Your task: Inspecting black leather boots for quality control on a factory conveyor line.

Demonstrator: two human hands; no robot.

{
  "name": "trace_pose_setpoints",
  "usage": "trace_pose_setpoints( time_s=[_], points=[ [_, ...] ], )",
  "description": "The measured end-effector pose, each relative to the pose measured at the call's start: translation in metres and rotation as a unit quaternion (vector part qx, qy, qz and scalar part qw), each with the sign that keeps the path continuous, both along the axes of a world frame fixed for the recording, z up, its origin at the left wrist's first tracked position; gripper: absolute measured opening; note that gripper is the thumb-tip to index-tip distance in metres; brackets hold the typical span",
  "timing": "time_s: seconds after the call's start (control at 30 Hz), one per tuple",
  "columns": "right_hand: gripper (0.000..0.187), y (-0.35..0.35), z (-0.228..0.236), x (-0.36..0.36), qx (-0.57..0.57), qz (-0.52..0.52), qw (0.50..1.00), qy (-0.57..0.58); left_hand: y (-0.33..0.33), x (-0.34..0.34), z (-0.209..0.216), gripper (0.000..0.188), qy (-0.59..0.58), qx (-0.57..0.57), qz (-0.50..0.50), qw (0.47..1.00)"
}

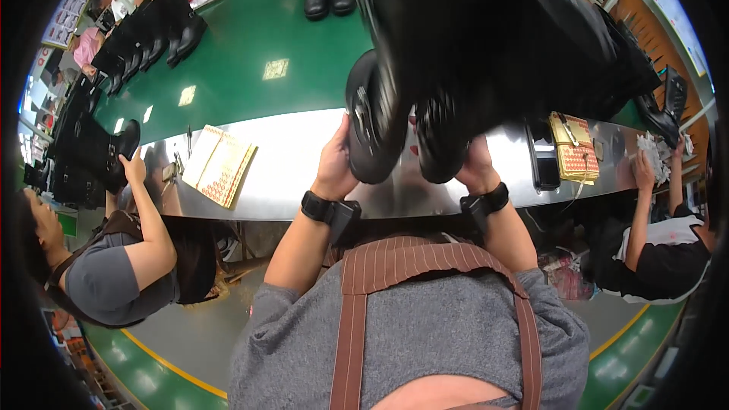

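A pair of shiny black boots is lifted over the metal edge of the bench, toes toward me, their dark shafts filling the upper middle of the view. My left hand (336, 163) is closed around the toe end of the left black boot (373, 125), its fingers partly behind it. On the other side, my right hand (477, 168) grips the right black boot (440, 133), most of its fingers hidden by the boot. Buckled straps show on both boots, blurred in places. Each of my wrists wears a black band with a small box.
A green belt (235, 61) runs behind the metal ledge (285, 152), carrying several black boots (182, 30). Patterned yellow pads (220, 167) lie left and right, with a black phone (544, 159) at right. Co-workers sit on both sides, the left one (114, 266) holding a boot.
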State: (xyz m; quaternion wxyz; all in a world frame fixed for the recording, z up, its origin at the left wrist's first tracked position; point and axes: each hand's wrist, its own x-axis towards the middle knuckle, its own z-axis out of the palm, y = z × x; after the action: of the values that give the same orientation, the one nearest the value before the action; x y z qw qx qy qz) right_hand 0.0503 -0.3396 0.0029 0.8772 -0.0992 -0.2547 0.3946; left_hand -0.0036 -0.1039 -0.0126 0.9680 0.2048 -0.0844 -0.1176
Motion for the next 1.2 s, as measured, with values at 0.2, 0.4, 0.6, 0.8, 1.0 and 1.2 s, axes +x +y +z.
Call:
trace_pose_setpoints(
  time_s=[0.2,0.4,0.6,0.8,1.0,1.2],
  points=[
    [0.057,0.011,0.006,-0.016,-0.142,-0.133,0.971,0.141,0.024,-0.009,0.009,0.054,0.018,0.01,0.092,0.996],
    [0.055,0.028,0.005,-0.015,-0.213,-0.212,0.938,0.171,0.022,-0.017,-0.001,0.054,0.078,0.049,0.17,0.981],
    [0.053,0.029,0.005,-0.017,-0.235,-0.236,0.93,0.154,0.019,-0.02,0.0,0.052,0.095,0.039,0.182,0.978],
    [0.054,0.033,0.0,-0.014,-0.25,-0.26,0.92,0.153,0.02,-0.022,-0.005,0.053,0.091,0.058,0.186,0.977],
    [0.06,0.032,-0.008,-0.015,-0.236,-0.244,0.933,0.118,0.022,-0.022,-0.013,0.055,0.08,0.035,0.171,0.981],
    [0.055,0.031,-0.009,-0.017,-0.266,-0.267,0.923,0.081,0.02,-0.022,-0.019,0.059,0.067,0.111,0.215,0.968]
  ],
)
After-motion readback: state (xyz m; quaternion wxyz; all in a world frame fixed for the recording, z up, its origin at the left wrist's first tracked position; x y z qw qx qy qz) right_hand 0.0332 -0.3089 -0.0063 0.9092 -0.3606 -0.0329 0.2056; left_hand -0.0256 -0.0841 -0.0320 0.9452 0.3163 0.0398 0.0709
